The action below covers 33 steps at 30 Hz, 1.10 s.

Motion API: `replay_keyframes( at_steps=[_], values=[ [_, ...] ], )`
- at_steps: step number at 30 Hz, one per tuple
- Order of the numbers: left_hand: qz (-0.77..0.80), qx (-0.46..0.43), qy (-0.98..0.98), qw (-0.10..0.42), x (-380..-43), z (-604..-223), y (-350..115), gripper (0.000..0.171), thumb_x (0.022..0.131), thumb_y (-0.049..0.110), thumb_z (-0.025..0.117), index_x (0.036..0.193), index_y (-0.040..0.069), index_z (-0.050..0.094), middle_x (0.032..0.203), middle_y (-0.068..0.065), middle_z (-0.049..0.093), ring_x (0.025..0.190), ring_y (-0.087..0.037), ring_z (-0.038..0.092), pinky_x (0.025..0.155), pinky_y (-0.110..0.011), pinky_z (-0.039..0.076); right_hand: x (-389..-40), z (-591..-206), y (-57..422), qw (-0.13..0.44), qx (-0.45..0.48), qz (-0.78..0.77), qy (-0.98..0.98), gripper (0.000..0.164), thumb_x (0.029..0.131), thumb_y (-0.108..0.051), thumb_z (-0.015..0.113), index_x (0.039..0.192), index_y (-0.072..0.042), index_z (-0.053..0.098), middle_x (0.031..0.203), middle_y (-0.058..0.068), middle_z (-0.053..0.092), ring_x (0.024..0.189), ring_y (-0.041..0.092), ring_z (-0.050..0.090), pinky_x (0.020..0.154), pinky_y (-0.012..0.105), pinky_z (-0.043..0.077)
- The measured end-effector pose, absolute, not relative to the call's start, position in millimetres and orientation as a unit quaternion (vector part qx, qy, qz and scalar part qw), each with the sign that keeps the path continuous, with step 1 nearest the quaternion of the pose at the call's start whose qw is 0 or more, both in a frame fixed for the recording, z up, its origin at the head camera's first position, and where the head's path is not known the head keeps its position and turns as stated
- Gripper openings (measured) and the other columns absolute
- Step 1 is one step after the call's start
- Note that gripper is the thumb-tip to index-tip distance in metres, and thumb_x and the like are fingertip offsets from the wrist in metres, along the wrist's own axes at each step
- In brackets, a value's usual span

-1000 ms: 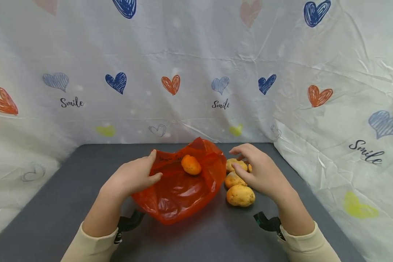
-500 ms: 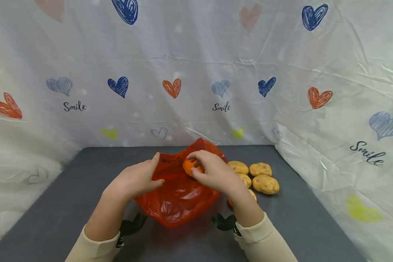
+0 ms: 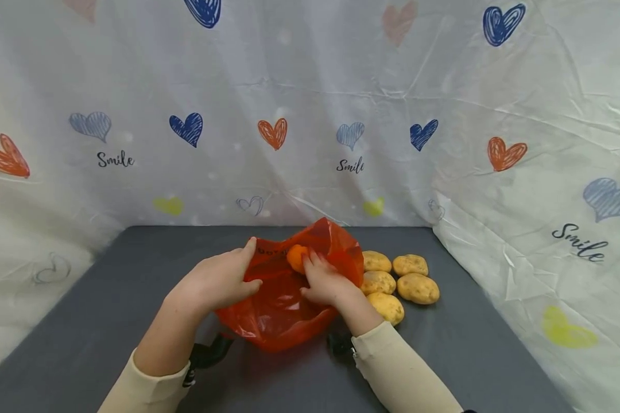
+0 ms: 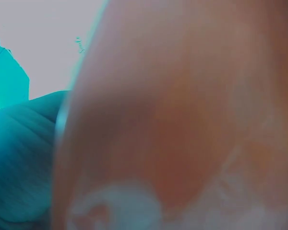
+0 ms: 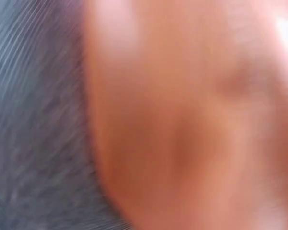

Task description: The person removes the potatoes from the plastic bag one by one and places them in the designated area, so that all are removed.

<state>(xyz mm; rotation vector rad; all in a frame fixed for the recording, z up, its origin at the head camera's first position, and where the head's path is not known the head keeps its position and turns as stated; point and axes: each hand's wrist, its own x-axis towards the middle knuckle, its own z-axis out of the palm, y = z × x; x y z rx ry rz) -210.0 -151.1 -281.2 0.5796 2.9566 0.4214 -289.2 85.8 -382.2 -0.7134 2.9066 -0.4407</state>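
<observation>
A red plastic bag [image 3: 276, 315] lies with its mouth spread toward me. Inside it, against the back wall, sits a potato [image 3: 297, 258] that looks orange. My left hand [image 3: 212, 281] is at the bag's left rim, index finger and thumb stretched apart; its other fingers are hidden. From the right, my right hand [image 3: 328, 281] reaches into the mouth. Its stretched fingers lie against the right side of the potato, with the thumb apart and lower. Blurred skin of the left hand [image 4: 173, 96] and right hand [image 5: 173, 115] fills most of the wrist views.
Several potatoes lie in a group close to the bag's right side, among them a potato [image 3: 418, 288] at the right. The dark grey tabletop [image 3: 134, 275] ends at a white curtain [image 3: 299, 86] printed with hearts, which also runs down the right side.
My right hand moved left from over the loose potatoes, then further into the bag, its fingers straightening against the orange-looking potato. The left hand stays at the bag's rim.
</observation>
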Motion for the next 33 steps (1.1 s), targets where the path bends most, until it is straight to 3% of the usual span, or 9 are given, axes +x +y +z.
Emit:
replay_keyframes(
  at_steps=[6,9,13,16,22,29,33],
  values=[
    [0.133,0.190,0.971,0.056,-210,-280,-149,0.091,0.097,0.033,0.071,0.161,-0.005,0.018,0.156,-0.023,0.043,0.138,-0.037,0.049,0.107,-0.055,0.044,-296,-395,84,0.015,-0.254,-0.124,0.959,0.084,0.095,-0.025,0.074,0.160,0.001,0.027,0.164,0.023,0.021,0.150,0.038,0.028,0.118,0.049,0.032],
    [0.136,0.189,0.971,0.058,-209,-280,-149,0.091,0.097,0.032,0.071,0.161,-0.006,0.018,0.156,-0.023,0.042,0.138,-0.037,0.049,0.108,-0.055,0.044,-295,-397,81,-0.001,-0.255,-0.141,0.957,0.081,0.094,-0.022,0.075,0.158,0.002,0.032,0.158,0.025,0.024,0.138,0.038,0.043,0.111,0.044,0.043],
    [0.137,0.189,0.971,0.054,-209,-282,-148,0.091,0.097,0.031,0.072,0.161,-0.006,0.019,0.156,-0.023,0.043,0.137,-0.037,0.050,0.107,-0.054,0.045,-294,-398,80,0.003,-0.245,-0.171,0.954,0.075,0.095,-0.019,0.074,0.155,0.003,0.036,0.158,0.029,0.017,0.119,0.039,0.059,0.097,0.041,0.054],
    [0.137,0.190,0.971,0.050,-210,-283,-148,0.091,0.096,0.031,0.072,0.161,-0.005,0.019,0.156,-0.022,0.044,0.136,-0.036,0.051,0.106,-0.054,0.045,-294,-397,81,0.003,-0.240,-0.189,0.952,0.069,0.095,-0.017,0.074,0.151,0.001,0.039,0.159,0.030,0.017,0.118,0.041,0.060,0.096,0.044,0.054],
    [0.134,0.193,0.971,0.047,-211,-283,-147,0.091,0.097,0.032,0.071,0.161,-0.006,0.019,0.155,-0.024,0.044,0.136,-0.037,0.051,0.106,-0.055,0.045,-296,-393,79,-0.032,-0.261,-0.203,0.943,0.061,0.092,-0.013,0.075,0.144,0.000,0.045,0.143,0.024,0.039,0.118,0.036,0.058,0.099,0.044,0.052],
    [0.135,0.194,0.970,0.050,-212,-282,-146,0.090,0.097,0.031,0.071,0.161,-0.006,0.020,0.155,-0.024,0.044,0.136,-0.039,0.050,0.106,-0.056,0.045,-296,-390,76,-0.041,-0.258,-0.212,0.942,0.062,0.093,-0.013,0.076,0.146,-0.002,0.047,0.137,0.023,0.038,0.113,0.035,0.059,0.089,0.041,0.056],
    [0.135,0.190,0.971,0.055,-213,-282,-146,0.090,0.097,0.032,0.071,0.161,-0.005,0.020,0.155,-0.023,0.044,0.137,-0.038,0.050,0.107,-0.056,0.045,-295,-390,77,-0.040,-0.250,-0.207,0.945,0.060,0.092,-0.013,0.077,0.144,-0.003,0.050,0.137,0.022,0.044,0.114,0.035,0.060,0.092,0.043,0.055]
  ],
)
